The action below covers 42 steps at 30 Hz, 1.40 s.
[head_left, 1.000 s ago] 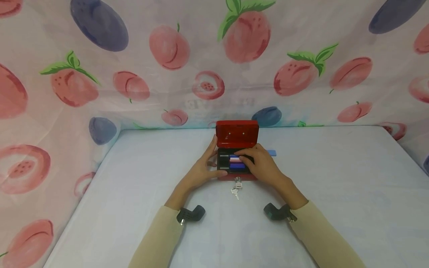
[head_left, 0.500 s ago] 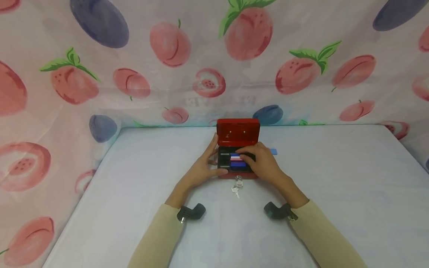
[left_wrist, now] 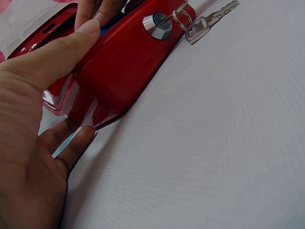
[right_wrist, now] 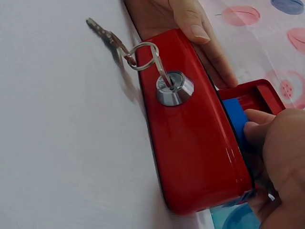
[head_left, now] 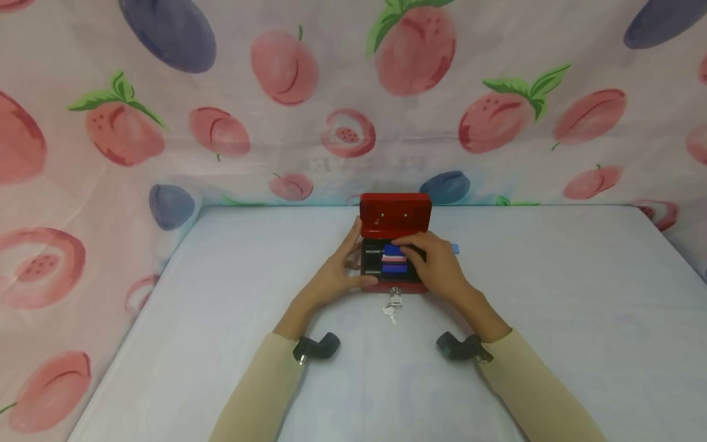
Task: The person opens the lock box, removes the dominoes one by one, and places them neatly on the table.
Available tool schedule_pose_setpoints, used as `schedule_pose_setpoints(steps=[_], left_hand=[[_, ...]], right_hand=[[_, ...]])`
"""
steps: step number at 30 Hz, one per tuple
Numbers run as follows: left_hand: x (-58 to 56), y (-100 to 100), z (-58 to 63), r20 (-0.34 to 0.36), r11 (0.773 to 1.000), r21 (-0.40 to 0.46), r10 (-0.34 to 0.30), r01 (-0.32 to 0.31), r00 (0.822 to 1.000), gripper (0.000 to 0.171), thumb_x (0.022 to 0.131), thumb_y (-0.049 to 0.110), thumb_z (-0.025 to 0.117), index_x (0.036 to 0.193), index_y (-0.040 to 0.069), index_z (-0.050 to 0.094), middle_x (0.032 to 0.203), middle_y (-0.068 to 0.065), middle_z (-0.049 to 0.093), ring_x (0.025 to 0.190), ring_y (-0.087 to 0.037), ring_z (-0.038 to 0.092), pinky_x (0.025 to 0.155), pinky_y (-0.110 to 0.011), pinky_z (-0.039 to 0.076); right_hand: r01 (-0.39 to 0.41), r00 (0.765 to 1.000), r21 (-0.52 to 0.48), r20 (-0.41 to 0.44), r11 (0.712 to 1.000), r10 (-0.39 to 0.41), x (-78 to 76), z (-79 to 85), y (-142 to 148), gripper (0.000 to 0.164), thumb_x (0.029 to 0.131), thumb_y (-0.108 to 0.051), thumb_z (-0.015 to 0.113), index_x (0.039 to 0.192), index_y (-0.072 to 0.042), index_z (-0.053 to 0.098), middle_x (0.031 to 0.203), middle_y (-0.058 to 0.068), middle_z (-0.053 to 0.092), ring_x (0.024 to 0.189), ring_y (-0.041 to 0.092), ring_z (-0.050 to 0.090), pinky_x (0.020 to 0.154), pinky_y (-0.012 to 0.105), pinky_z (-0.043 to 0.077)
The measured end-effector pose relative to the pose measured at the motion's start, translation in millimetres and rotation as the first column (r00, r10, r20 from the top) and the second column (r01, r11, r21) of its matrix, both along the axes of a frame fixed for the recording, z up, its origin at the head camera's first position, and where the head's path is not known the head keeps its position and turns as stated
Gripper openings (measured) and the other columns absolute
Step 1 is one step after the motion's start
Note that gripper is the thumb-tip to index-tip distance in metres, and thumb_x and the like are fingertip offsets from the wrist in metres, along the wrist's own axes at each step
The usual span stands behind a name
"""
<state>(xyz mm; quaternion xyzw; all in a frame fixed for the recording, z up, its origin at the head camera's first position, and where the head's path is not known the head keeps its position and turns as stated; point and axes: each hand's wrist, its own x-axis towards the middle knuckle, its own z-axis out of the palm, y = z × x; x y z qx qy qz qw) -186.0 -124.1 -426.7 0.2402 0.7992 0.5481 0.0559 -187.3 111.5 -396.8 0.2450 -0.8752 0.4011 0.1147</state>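
A small red cash box [head_left: 394, 286] lies on the table with its lid [head_left: 395, 215] raised at the back. Inside is a black tray [head_left: 372, 265] with blue pieces and a pink-and-white strip [head_left: 394, 259] in its middle. My left hand [head_left: 331, 279] grips the box's left end, thumb [left_wrist: 71, 50] over the front rim and fingers along the side. Reaching in from the right, my right hand [head_left: 444, 264] pinches a flat blue piece [right_wrist: 236, 117] between thumb and fingertips, at the tray's rear. A key [right_wrist: 161, 69] sits in the front lock [right_wrist: 174, 90].
A second key [left_wrist: 217, 20] hangs from the ring and lies toward the table's front. Just right of the box, partly behind my right hand, is a light-blue flat thing [head_left: 455, 248]. A fruit-printed curtain [head_left: 276, 135] rises behind the white table [head_left: 552, 307].
My right fingers have drawn up slightly, and more of the rear blue piece shows at their tips. The left hand keeps its grip on the box. The head view has shifted a little.
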Motion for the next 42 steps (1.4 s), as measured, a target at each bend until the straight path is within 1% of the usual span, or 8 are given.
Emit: schedule_pose_setpoints(steps=[5,8,12,19,26,33,36,42], left_hand=[[8.9,1,16.2,0.016,1.000,0.028,-0.012,0.011,1.000,0.107,0.080,0.009,0.077,0.155,0.027,0.002,0.159,0.003,0.011,0.136,-0.028,0.033,0.095,-0.048,0.044],[6.8,0,13.8,0.021,1.000,0.018,-0.009,0.009,1.000,0.108,0.080,0.013,0.078,0.154,0.032,0.002,0.159,0.006,0.012,0.135,-0.024,0.034,0.095,-0.043,0.045],[-0.6,-1,0.8,0.015,1.000,-0.009,0.009,-0.009,1.000,0.109,0.079,0.020,0.079,0.151,0.045,0.002,0.156,0.014,0.017,0.133,-0.014,0.036,0.093,-0.034,0.046],[13.3,3,27.8,0.008,1.000,0.016,-0.014,0.014,1.000,0.106,0.081,0.009,0.076,0.155,0.023,0.003,0.159,0.000,0.011,0.136,-0.030,0.034,0.096,-0.048,0.043],[17.2,3,35.5,0.022,1.000,0.003,-0.021,0.021,1.000,0.105,0.081,0.008,0.076,0.155,0.018,0.002,0.159,-0.006,0.012,0.135,-0.032,0.034,0.097,-0.048,0.043],[17.5,3,36.3,0.036,1.000,0.002,-0.017,0.017,0.999,0.105,0.081,0.009,0.076,0.155,0.020,0.002,0.158,-0.009,0.016,0.135,-0.032,0.034,0.096,-0.049,0.043],[17.4,3,36.4,0.036,1.000,-0.001,-0.020,0.020,0.999,0.105,0.081,0.010,0.076,0.155,0.020,0.002,0.158,-0.009,0.016,0.135,-0.032,0.034,0.096,-0.048,0.043],[17.4,3,35.8,0.038,1.000,-0.005,-0.013,0.013,0.999,0.105,0.081,0.010,0.076,0.155,0.020,0.003,0.159,-0.007,0.014,0.135,-0.032,0.034,0.096,-0.048,0.043]], right_hand=[[-0.025,0.999,-0.059,-0.028,0.998,0.023,-2.2,5.0,1,0.022,0.093,-0.002,0.060,0.109,-0.011,0.071,0.103,0.006,0.067,0.098,0.023,0.060,0.088,0.044,0.049],[-0.013,0.999,-0.067,-0.032,0.998,0.011,-2.0,12.0,5,0.024,0.094,-0.001,0.057,0.112,-0.012,0.070,0.105,0.006,0.066,0.099,0.022,0.059,0.088,0.045,0.049],[-0.001,0.999,-0.048,-0.035,0.999,-0.001,-0.9,24.0,14,0.027,0.095,-0.001,0.056,0.114,-0.015,0.070,0.107,0.003,0.065,0.095,0.019,0.057,0.081,0.040,0.051],[0.041,0.997,-0.019,-0.071,0.999,-0.042,-0.2,34.3,40,0.028,0.095,-0.002,0.056,0.115,-0.017,0.070,0.106,0.001,0.066,0.077,0.014,0.049,0.059,0.026,0.043],[0.092,0.996,0.000,0.011,0.996,-0.092,-1.2,34.9,64,0.026,0.096,-0.007,0.057,0.115,-0.018,0.071,0.106,-0.004,0.066,0.084,0.011,0.052,0.064,0.023,0.045],[0.155,0.977,0.011,0.145,0.988,-0.155,-4.7,35.9,83,0.024,0.099,-0.020,0.054,0.118,-0.020,0.069,0.110,0.000,0.067,0.092,0.017,0.056,0.073,0.026,0.049],[0.168,0.974,0.018,0.153,0.986,-0.169,-6.7,34.0,89,0.024,0.098,-0.023,0.054,0.117,-0.019,0.069,0.111,0.001,0.067,0.099,0.015,0.056,0.078,0.025,0.048],[0.185,0.970,0.026,0.153,0.982,-0.187,-9.7,29.5,96,0.024,0.098,-0.023,0.055,0.115,-0.014,0.069,0.109,0.008,0.068,0.096,0.023,0.061,0.072,0.016,0.047]])
